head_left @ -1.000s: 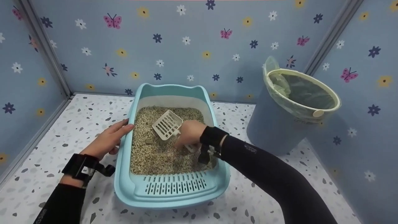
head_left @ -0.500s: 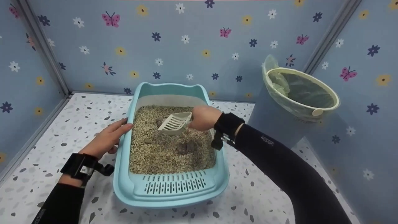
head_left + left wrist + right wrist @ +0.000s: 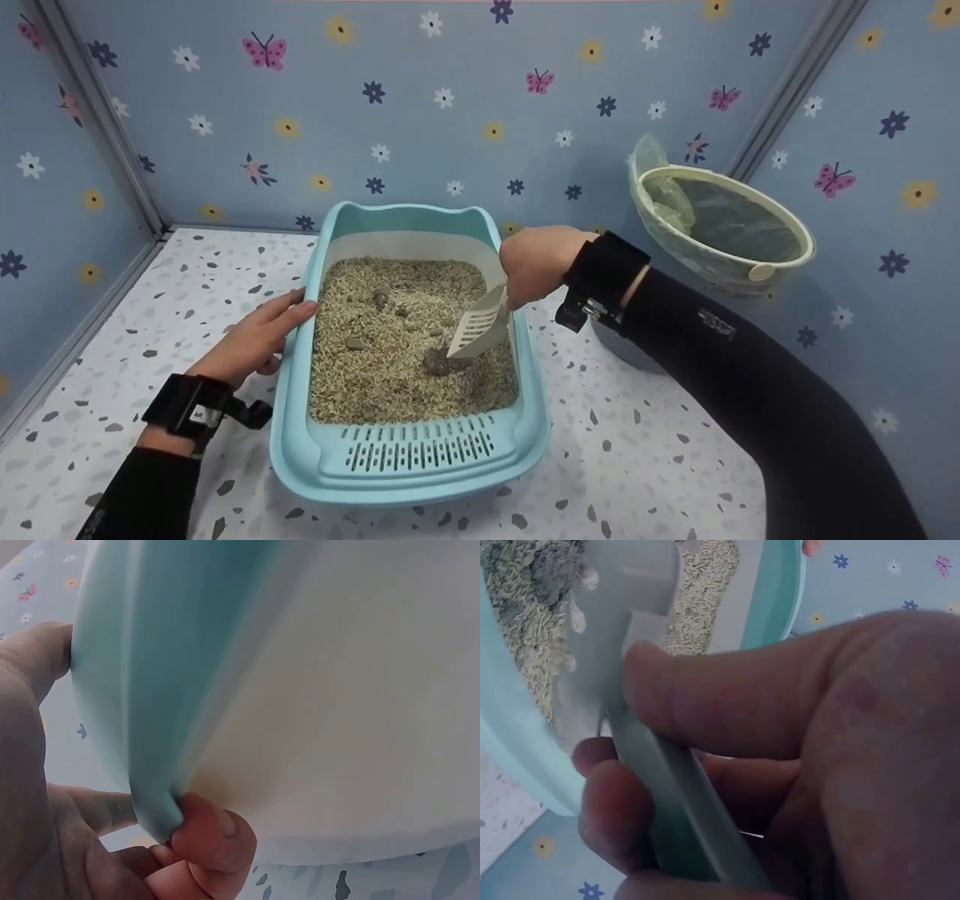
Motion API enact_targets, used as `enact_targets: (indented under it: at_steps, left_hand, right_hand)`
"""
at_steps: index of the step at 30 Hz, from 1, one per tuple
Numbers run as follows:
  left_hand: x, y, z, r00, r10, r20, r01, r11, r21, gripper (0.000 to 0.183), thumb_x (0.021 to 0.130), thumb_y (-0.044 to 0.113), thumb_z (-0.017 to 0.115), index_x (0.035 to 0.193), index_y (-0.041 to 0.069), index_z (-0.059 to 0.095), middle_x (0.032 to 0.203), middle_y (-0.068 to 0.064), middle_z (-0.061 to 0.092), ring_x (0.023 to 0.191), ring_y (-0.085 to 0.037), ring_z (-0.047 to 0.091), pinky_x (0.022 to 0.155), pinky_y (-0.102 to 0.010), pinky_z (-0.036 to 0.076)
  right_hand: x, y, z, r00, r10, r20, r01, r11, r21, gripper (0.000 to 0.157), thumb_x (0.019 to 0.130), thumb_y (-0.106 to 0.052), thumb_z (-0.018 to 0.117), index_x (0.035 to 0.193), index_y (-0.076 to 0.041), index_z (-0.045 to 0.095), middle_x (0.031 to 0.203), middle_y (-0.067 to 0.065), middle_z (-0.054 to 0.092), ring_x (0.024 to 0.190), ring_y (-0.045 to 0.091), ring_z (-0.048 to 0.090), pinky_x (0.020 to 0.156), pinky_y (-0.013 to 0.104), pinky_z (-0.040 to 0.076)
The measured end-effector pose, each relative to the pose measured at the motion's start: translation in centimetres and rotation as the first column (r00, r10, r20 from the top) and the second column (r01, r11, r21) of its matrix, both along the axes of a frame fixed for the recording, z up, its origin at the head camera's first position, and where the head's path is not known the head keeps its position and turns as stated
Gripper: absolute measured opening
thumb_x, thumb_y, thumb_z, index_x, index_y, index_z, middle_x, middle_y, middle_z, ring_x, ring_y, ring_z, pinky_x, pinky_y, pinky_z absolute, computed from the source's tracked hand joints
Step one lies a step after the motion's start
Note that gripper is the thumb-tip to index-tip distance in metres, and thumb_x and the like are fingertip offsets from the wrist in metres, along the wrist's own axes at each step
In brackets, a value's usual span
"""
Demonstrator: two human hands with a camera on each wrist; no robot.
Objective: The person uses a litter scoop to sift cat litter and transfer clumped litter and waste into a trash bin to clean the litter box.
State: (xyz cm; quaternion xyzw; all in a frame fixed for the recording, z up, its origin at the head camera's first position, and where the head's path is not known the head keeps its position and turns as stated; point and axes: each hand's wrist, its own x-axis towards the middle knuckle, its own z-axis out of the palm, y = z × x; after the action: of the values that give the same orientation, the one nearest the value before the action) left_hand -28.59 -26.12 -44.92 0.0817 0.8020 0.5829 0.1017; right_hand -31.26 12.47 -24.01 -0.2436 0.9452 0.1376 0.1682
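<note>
A blue litter box [image 3: 296, 420] holds tan pellet litter [image 3: 375, 390] with several darker clumps in it. My left hand [image 3: 251, 337] grips the box's left rim; in the left wrist view its fingers [image 3: 214, 840] curl under the edge of that rim. By the box's right wall, my right hand [image 3: 541, 262] holds a slotted cream litter scoop [image 3: 480, 326] by the handle. The scoop tilts steeply downward, its front edge at a dark clump [image 3: 436, 363]. In the right wrist view, thumb and fingers wrap the scoop's handle [image 3: 682, 802].
A bin [image 3: 802, 259] lined with a translucent bag stands at the back right, partly behind the right arm. The box rests on a white speckled surface [image 3: 600, 480]. Blue patterned panels [image 3: 420, 112] enclose the back and sides.
The scoop lifts from the litter, moves right and tips from nearly flat to steep, its edge coming down by the dark clump. The left hand stays on the rim.
</note>
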Motion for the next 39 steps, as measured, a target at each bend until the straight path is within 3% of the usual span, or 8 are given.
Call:
enact_targets:
  at_steps: [3, 6, 11, 13, 18, 26, 33, 39]
  left_hand:
    - [0.0, 0.1, 0.0, 1.000, -0.002, 0.005, 0.002, 1.000, -0.001, 0.083, 0.117, 0.059, 0.049, 0.180, 0.016, 0.019, 0.086, -0.002, 0.046, 0.063, -0.010, 0.033, 0.050, -0.022, 0.036]
    - [0.0, 0.1, 0.0, 1.000, -0.001, 0.007, 0.001, 1.000, -0.006, 0.083, 0.116, 0.060, 0.050, 0.180, 0.017, 0.019, 0.089, -0.005, 0.049, 0.064, -0.010, 0.034, 0.051, -0.021, 0.037]
    - [0.1, 0.1, 0.1, 1.000, 0.013, 0.014, -0.013, 1.000, -0.012, 0.086, 0.115, 0.063, 0.050, 0.180, 0.017, 0.018, 0.115, -0.017, 0.065, 0.063, -0.009, 0.037, 0.052, -0.022, 0.036]
    - [0.2, 0.1, 0.0, 1.000, 0.013, 0.021, -0.013, 1.000, -0.008, 0.087, 0.115, 0.064, 0.050, 0.180, 0.016, 0.017, 0.115, -0.016, 0.066, 0.062, -0.009, 0.035, 0.051, -0.022, 0.035]
    - [0.1, 0.0, -0.3, 1.000, 0.000, 0.028, -0.001, 1.000, 0.015, 0.086, 0.116, 0.061, 0.050, 0.180, 0.014, 0.017, 0.091, -0.006, 0.063, 0.056, -0.007, 0.031, 0.050, -0.021, 0.035]
    - [-0.2, -0.2, -0.5, 1.000, 0.001, 0.010, -0.001, 1.000, 0.006, 0.083, 0.118, 0.058, 0.048, 0.180, 0.013, 0.017, 0.112, -0.014, 0.070, 0.055, -0.007, 0.032, 0.049, -0.022, 0.035]
    - [-0.2, 0.1, -0.1, 1.000, 0.016, 0.012, -0.016, 1.000, -0.016, 0.084, 0.116, 0.062, 0.049, 0.179, 0.015, 0.021, 0.107, -0.012, 0.061, 0.062, -0.009, 0.037, 0.051, -0.022, 0.036]
    - [-0.2, 0.0, -0.2, 1.000, 0.014, 0.015, -0.013, 1.000, -0.029, 0.084, 0.116, 0.063, 0.047, 0.180, 0.016, 0.019, 0.138, -0.026, 0.057, 0.076, -0.013, 0.059, 0.053, -0.024, 0.041]
  right_hand:
    - [0.6, -0.2, 0.3, 1.000, 0.011, 0.011, -0.011, 1.000, 0.028, 0.038, 0.093, -0.027, 0.073, 0.069, -0.021, 0.045, 0.069, -0.006, 0.037, 0.063, 0.017, 0.035, 0.056, 0.037, 0.033]
    - [1.2, -0.7, 0.3, 1.000, 0.023, 0.007, -0.024, 0.998, 0.066, 0.032, 0.089, -0.020, 0.065, 0.067, -0.022, 0.042, 0.066, -0.007, 0.033, 0.061, 0.016, 0.032, 0.054, 0.036, 0.030]
    - [2.3, -2.1, -0.1, 0.999, 0.034, 0.000, -0.034, 0.987, 0.155, 0.031, 0.086, -0.014, 0.061, 0.066, -0.024, 0.040, 0.065, -0.008, 0.032, 0.060, 0.014, 0.030, 0.051, 0.035, 0.028]
    - [2.7, -2.7, -0.4, 0.999, 0.053, 0.001, -0.053, 0.980, 0.192, 0.030, 0.085, -0.012, 0.058, 0.065, -0.024, 0.039, 0.065, -0.008, 0.030, 0.060, 0.014, 0.028, 0.052, 0.035, 0.026]
    - [3.2, -3.2, -1.7, 0.994, 0.105, -0.013, -0.099, 0.968, 0.229, 0.033, 0.085, -0.013, 0.061, 0.064, -0.024, 0.038, 0.064, -0.008, 0.032, 0.058, 0.014, 0.031, 0.050, 0.035, 0.028]
    - [3.1, -3.8, -4.1, 0.996, 0.090, 0.001, -0.087, 0.958, 0.273, 0.035, 0.088, -0.012, 0.062, 0.065, -0.024, 0.038, 0.066, -0.006, 0.034, 0.059, 0.014, 0.033, 0.052, 0.034, 0.035]
    - [2.2, -2.5, -5.1, 1.000, 0.016, 0.023, -0.020, 0.983, 0.183, 0.036, 0.099, -0.027, 0.067, 0.069, -0.024, 0.046, 0.068, -0.007, 0.042, 0.062, 0.015, 0.043, 0.056, 0.035, 0.043]
    - [1.9, -2.0, -6.1, 0.997, -0.008, 0.075, 0.001, 0.995, 0.099, 0.034, 0.104, -0.028, 0.066, 0.074, -0.022, 0.050, 0.070, -0.005, 0.044, 0.063, 0.016, 0.043, 0.058, 0.036, 0.043]
